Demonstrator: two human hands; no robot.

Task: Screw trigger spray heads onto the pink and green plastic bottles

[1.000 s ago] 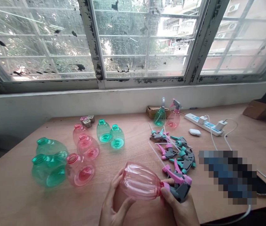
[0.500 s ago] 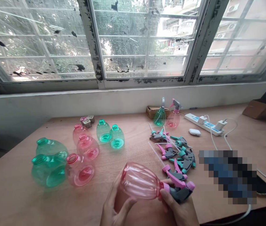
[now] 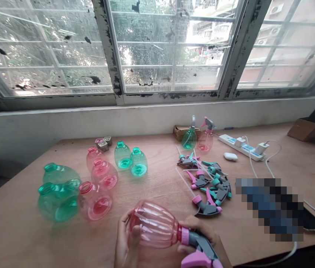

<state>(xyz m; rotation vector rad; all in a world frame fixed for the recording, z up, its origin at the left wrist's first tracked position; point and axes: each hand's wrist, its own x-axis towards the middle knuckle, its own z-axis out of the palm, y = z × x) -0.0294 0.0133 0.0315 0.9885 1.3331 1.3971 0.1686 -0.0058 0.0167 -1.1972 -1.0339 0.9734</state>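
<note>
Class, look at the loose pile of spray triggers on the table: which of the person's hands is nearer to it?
Right. The right hand sits just below the pile of spray triggers; the left hand is farther off, across the pink bottle.

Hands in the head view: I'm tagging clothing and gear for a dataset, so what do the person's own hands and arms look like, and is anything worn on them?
Both are bare: the left hand and the right hand show no glove, ring, watch or strap. Only hands and a short stretch of wrist are in frame at the bottom edge, with no sleeve visible there. Fingernails look short and unpainted.

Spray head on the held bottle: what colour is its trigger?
Pink trigger on a grey spray head, clearest in the head view.
</note>
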